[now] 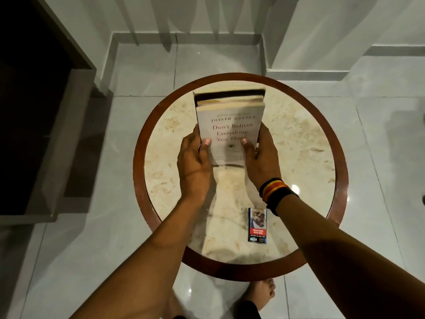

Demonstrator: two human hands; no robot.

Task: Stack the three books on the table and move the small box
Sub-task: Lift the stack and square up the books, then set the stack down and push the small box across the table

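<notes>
i've got the books (228, 125) pressed between both palms, left hand (195, 162) on one edge and right hand (261, 157) on the other, each with a thumb laid across the pale front cover and the other fingers wrapped round the sides out of sight. they seem to stand on end near the middle of the table (340, 171), leaning a little toward me, with the page edges of the ones behind showing past the top of the front one. i count what looks like three, though the blur up there makes that a guess. the small box (257, 225) lies flat on the table, nearer to me than the books, just under my right wrist, untouched.

the risk, as i judge it, is in the squeeze. i'm holding the sides only, so if my palms ease off unevenly the back books could slip or fan out and tip away from me. the marble top looks glossy, so the bottom edges might skate as i lay the pile down. and drawing my right arm back could clip the box and nudge it toward the rim.
</notes>
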